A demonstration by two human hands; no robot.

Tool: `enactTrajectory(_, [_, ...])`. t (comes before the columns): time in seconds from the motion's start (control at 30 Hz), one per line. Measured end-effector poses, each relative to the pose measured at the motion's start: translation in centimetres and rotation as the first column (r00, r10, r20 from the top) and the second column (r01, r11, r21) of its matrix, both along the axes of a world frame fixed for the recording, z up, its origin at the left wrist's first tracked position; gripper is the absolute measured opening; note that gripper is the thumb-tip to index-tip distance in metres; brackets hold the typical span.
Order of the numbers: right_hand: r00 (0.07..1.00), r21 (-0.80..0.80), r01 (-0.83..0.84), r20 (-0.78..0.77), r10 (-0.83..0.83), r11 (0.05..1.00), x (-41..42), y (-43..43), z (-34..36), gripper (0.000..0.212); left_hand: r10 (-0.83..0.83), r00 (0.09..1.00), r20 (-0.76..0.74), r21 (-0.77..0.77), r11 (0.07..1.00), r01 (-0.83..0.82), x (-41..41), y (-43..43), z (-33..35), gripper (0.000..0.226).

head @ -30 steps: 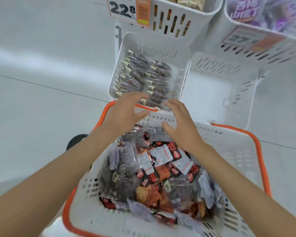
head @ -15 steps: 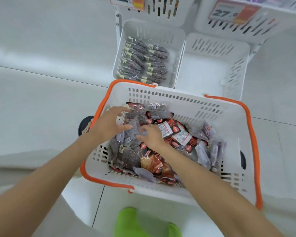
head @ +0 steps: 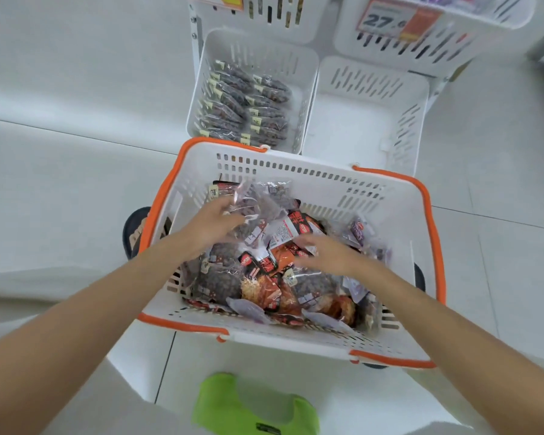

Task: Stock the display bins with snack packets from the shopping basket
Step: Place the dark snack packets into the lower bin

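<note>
The pale tiled floor (head: 60, 183) fills most of what I see. On it, right in front of me, stands the white shopping basket (head: 311, 180) with its orange rim, and both my forearms reach down into it. Just beyond its far edge are two white display bins side by side: the left bin (head: 264, 54) holds rows of dark packets (head: 245, 105), and the right bin (head: 358, 127) touches it along one wall.

A loose heap of snack packets (head: 264, 287), red, orange and clear, lies in the basket. My left hand (head: 214, 221) is at the far left of the heap, fingers curled about a clear packet (head: 258, 202) of dark snacks, though the blur makes the grip hard to read. My right hand (head: 327, 252) lies slack and spread on the red packets, grasping nothing.

A price tag (head: 387, 20) hangs on an upper bin. A green shoe (head: 252, 406) shows below the basket.
</note>
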State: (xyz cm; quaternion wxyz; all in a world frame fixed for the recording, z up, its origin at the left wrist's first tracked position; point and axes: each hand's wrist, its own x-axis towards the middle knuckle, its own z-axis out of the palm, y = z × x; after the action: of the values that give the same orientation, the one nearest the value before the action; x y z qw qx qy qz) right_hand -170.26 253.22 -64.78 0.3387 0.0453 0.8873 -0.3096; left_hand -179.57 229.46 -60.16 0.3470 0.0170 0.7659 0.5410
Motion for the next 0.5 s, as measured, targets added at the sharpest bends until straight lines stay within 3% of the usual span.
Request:
enactTrajectory(0.07, [0.943,0.385,-0.332,0.099,0.319,0.861,1.8,0.8,-3.0,0.079,0.041,0.976,0.214,0.066,0.996,-0.057,-0.3,-0.8,0.2,0.057])
enactTrajectory(0.13, [0.892,0.500,-0.427,0.100,0.440,0.753,2.4,0.7,-4.4,0.052,0.026,0.961,0.276,0.064,0.997,-0.045,-0.8,-1.7,0.1,0.072])
enactTrajectory(0.2, [0.914,0.441,-0.371,0.016,0.406,0.817,1.7,0.5,-3.3,0.025,0.031,0.972,0.234,0.018,0.999,-0.036,-1.3,-2.4,-0.3,0.083])
enactTrajectory(0.3, [0.980,0.133,-0.138,-0.125,0.154,0.982,-1.2,0.6,0.7,0.021,0.047,0.995,0.086,-0.040,0.998,-0.044,-2.0,-2.6,0.1,0.089])
enactTrajectory(0.4, [0.951,-0.051,-0.044,-0.307,0.027,0.998,-4.6,-0.6,5.7,0.031,-0.051,0.996,-0.074,-0.088,0.995,0.044,-3.0,-1.7,0.9,0.102])
enactTrajectory(0.5, [0.924,-0.071,-0.039,-0.383,0.008,0.997,-7.6,-1.5,9.3,0.030,-0.099,0.970,-0.222,-0.127,0.989,0.071,-4.4,-0.2,2.0,0.085])
